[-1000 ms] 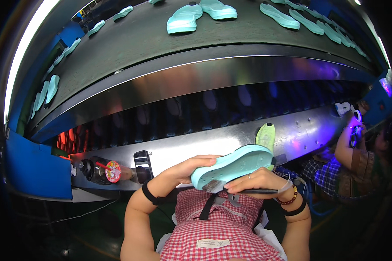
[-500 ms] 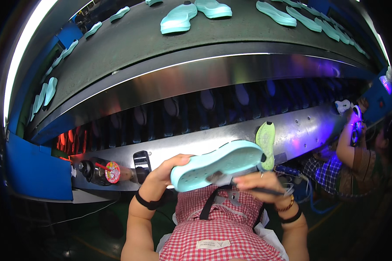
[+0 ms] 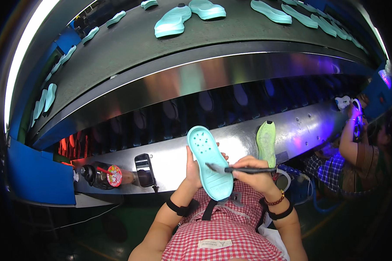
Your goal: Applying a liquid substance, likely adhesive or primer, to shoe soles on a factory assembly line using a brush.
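Note:
A turquoise shoe sole (image 3: 203, 152) stands raised in front of me, its hollow inner side facing up and small holes near its far end. My left hand (image 3: 193, 168) grips it from the left and beneath, with fingertips showing past its right edge. In my right hand (image 3: 253, 175) is a dark-handled brush (image 3: 237, 170), held between thumb and fingers. The brush's bristle end lies over the middle of the sole's inner face and seems to touch it. Right of the hands, a light green sole (image 3: 266, 141) rests on the metal ledge.
Beyond the metal ledge (image 3: 172, 158) runs a dark conveyor belt (image 3: 117, 48) carrying several turquoise soles (image 3: 173, 21). A phone (image 3: 144, 169) and a drink bottle (image 3: 101, 174) sit at the left. At the right, another person's arm (image 3: 347, 141) reaches over the ledge.
The sole has swung from lying sideways to pointing away from me, its inner face now turned up. My left hand moved right with it; the brush is now at its middle.

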The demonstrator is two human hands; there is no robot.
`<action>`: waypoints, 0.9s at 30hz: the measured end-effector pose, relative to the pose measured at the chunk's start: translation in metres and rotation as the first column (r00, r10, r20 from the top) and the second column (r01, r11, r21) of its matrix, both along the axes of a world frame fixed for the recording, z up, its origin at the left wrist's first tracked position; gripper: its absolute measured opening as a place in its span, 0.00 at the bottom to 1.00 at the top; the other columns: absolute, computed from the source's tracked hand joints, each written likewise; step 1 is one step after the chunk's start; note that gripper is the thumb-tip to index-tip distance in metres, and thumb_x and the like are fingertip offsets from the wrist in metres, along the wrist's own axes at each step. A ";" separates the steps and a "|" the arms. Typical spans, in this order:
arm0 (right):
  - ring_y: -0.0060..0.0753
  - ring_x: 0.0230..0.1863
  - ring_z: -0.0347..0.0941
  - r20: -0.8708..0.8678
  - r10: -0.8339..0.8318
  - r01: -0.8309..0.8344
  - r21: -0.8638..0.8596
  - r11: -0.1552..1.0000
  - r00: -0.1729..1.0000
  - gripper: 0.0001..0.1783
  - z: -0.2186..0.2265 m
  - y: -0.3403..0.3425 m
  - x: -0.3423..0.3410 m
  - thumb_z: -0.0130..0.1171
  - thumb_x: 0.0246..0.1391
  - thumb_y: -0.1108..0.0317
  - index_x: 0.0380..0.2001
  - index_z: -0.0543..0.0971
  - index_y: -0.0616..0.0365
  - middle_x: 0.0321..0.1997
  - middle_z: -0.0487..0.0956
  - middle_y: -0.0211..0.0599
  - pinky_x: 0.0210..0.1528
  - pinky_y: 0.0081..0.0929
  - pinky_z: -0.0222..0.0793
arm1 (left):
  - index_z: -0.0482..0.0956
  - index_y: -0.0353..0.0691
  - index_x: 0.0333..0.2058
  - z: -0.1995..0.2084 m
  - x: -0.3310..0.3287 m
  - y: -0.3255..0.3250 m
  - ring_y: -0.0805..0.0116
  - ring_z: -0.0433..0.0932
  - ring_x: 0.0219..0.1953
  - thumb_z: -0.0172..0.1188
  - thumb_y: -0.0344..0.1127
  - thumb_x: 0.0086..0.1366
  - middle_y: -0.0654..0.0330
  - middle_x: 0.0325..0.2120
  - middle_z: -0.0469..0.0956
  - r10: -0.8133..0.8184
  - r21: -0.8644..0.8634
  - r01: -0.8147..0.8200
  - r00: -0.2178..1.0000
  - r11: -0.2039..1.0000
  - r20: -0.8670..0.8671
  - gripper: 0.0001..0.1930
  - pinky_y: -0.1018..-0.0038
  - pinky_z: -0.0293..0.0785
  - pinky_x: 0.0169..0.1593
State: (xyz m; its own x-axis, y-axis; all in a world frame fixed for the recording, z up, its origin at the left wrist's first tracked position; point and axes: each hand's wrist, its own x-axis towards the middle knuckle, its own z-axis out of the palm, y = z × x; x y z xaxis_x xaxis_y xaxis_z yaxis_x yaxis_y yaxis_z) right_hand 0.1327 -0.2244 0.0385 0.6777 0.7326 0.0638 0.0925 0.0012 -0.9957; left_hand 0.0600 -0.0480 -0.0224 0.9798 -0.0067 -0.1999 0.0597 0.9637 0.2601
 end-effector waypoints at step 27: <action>0.29 0.35 0.73 0.345 0.378 -0.413 0.032 0.910 0.859 0.13 0.038 -0.002 -0.020 0.63 0.38 0.76 0.33 0.79 0.57 0.33 0.79 0.35 0.40 0.24 0.68 | 0.65 0.37 0.47 0.052 -0.001 0.014 0.58 0.71 0.41 0.30 0.75 0.50 0.53 0.36 0.71 0.365 0.162 -0.410 0.897 0.897 0.251 0.45 0.56 0.58 0.56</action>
State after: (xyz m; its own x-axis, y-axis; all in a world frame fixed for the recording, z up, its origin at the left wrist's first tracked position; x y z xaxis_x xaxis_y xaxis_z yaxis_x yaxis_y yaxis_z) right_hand 0.1130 -0.2267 0.0768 0.2602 0.9121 0.3170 0.3799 0.2051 -0.9020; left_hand 0.0593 -0.0340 0.0298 0.9145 0.4010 0.0541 -0.3852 0.8219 0.4196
